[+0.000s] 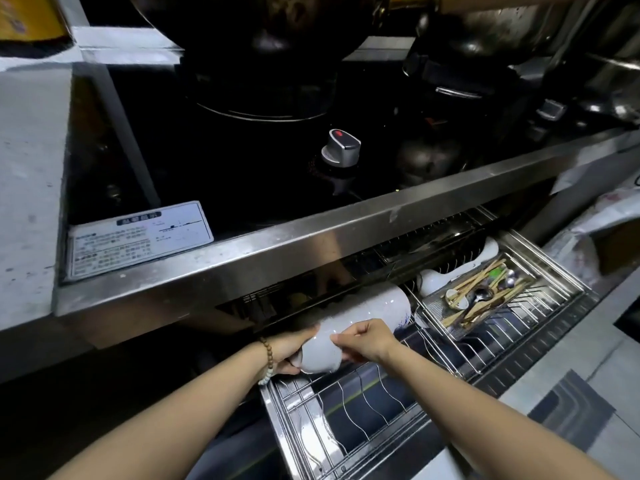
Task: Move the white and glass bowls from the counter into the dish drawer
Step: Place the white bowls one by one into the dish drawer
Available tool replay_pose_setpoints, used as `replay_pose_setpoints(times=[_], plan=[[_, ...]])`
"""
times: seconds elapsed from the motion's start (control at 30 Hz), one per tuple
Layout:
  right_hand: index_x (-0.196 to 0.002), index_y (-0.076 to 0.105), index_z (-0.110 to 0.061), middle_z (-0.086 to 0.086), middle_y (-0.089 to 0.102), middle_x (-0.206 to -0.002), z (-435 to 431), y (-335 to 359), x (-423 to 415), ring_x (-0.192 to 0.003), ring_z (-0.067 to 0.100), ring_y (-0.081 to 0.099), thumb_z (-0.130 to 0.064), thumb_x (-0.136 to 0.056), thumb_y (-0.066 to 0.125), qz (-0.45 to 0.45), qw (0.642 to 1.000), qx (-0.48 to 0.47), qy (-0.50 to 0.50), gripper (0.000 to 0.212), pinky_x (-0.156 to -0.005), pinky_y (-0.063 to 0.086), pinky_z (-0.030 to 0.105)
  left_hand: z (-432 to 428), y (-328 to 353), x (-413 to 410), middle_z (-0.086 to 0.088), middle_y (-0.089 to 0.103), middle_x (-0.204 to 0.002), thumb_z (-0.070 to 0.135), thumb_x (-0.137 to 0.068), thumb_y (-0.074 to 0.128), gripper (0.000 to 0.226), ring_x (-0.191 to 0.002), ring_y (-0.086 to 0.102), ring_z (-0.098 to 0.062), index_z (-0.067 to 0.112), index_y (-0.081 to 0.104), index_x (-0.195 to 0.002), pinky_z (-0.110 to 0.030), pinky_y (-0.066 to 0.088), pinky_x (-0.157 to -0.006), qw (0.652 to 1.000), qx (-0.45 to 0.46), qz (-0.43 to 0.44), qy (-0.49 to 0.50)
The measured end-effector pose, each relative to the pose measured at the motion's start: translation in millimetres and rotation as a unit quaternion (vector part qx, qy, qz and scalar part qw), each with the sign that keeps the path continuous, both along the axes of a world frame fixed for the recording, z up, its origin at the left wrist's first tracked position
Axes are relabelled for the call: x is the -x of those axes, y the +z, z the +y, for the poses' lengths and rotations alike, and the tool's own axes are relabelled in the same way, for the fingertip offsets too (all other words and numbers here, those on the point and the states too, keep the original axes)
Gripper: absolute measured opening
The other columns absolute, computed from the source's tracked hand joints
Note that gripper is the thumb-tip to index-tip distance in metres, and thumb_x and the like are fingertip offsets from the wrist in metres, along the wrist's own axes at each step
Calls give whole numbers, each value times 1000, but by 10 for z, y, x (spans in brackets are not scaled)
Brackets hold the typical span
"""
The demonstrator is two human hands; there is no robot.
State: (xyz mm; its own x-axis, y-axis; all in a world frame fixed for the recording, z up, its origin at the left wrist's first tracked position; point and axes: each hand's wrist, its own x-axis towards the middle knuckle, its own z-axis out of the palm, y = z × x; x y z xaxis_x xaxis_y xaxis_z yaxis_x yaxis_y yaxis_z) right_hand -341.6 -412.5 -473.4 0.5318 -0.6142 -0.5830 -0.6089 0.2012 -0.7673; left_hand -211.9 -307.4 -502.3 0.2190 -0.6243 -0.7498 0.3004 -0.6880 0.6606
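Observation:
A row of white bowls [367, 315] lies on its side in the wire rack of the open dish drawer [374, 424], just under the steel counter edge. My left hand [289, 351] grips the nearest white bowl [320, 355] from its left side. From the right, my right hand [365, 339] holds the same bowl's rim with curled fingers. No glass bowl is visible.
A steel cutlery tray [485, 299] with chopsticks and spoons sits in the drawer's right half, beside another white dish [433, 280]. Above is the black stove [277, 161] with a silver knob [341, 147] and dark pots. Grey counter lies to the left.

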Motion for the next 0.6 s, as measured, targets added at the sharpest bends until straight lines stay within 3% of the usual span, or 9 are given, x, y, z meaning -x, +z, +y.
replay_pose_setpoints(times=[0.1,0.17,0.23,0.37,0.47,0.53,0.6], plan=[[-61,59,-6,6,57,-48,-12,-95,-1,-40,11,55,-5,-78,75,-8,1000,6,-27,23,-47,45,21,-28,-62,-10,-3,50,-74,61,-85,47,46,-68,50,-8,16,56,-93,-20,48,-72,999,-15,-29,-3],[-63,61,-4,9,59,-52,-28,-147,7,-46,16,57,-6,-76,77,-11,999,14,-45,20,-51,47,23,-44,-108,-9,-3,51,-75,63,-83,48,49,-66,51,-7,16,57,-93,-17,50,-71,999,-23,-46,0],[-70,64,-1,13,61,-59,-44,-186,13,-54,23,58,-7,-74,78,-14,998,16,-57,17,-57,49,27,-57,-158,-6,-4,52,-76,64,-82,49,50,-68,51,-8,15,57,-92,-19,52,-74,998,-27,-48,6],[-71,63,0,10,62,-55,-79,-276,15,-49,19,61,-7,-72,80,-13,998,14,-59,18,-58,55,29,-74,-231,-3,-3,51,-72,64,-82,50,52,-75,54,-14,12,54,-79,-29,51,-91,996,-48,-80,-5],[-68,63,-1,11,64,-57,-92,-319,16,-56,24,63,-6,-71,81,-7,998,25,-57,19,-76,58,41,-92,-233,-8,-2,52,-69,63,-83,49,52,-72,53,-14,13,47,-69,-30,50,-92,994,-54,-99,-14],[-67,63,-2,11,64,-58,-96,-326,18,-60,27,64,-7,-71,81,-6,998,31,-56,19,-81,57,45,-104,-211,-9,-1,53,-67,64,-83,46,53,-69,53,-13,14,45,-67,-25,50,-87,992,-57,-109,-29],[-66,63,-2,10,63,-57,-101,-327,20,-61,28,64,-7,-70,81,-7,998,30,-55,20,-83,57,47,-103,-201,-2,-1,52,-64,64,-84,44,53,-61,50,-12,15,41,-64,-19,48,-71,988,-58,-135,-51]])
